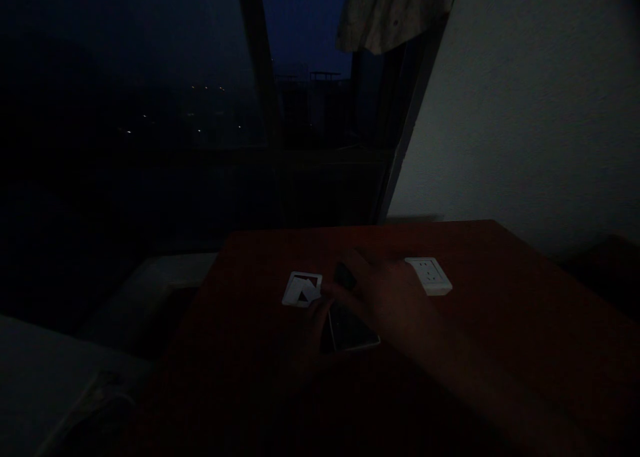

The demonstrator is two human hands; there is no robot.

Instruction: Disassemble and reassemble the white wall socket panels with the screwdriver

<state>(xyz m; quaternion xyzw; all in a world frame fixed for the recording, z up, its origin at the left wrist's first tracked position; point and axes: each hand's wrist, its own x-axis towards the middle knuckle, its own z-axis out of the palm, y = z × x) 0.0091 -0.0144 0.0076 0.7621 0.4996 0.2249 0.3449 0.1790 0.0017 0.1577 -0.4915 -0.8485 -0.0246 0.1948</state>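
Observation:
The light is very dim. A dark, flat rectangular object [353, 330] with a thin pale edge, phone-like in shape, lies on the brown table [465, 317] between my hands. My right hand [387, 294] reaches over it from the right, fingers curled about its upper part. From the left, my left hand [310, 340] closes on its near left side, and the fingertips of both hands meet there. Just beyond my left fingertips lies a white square frame [289, 296] with loose white pieces in its opening. A white wall socket [429, 276] sits beyond my right wrist.
Behind the table stands a dark window [210, 97] with small lights outside. A piece of cloth [397, 10] hangs at its top right. The pale wall [525, 124] rises behind the table on the right. A pale surface [45, 370] shows at lower left.

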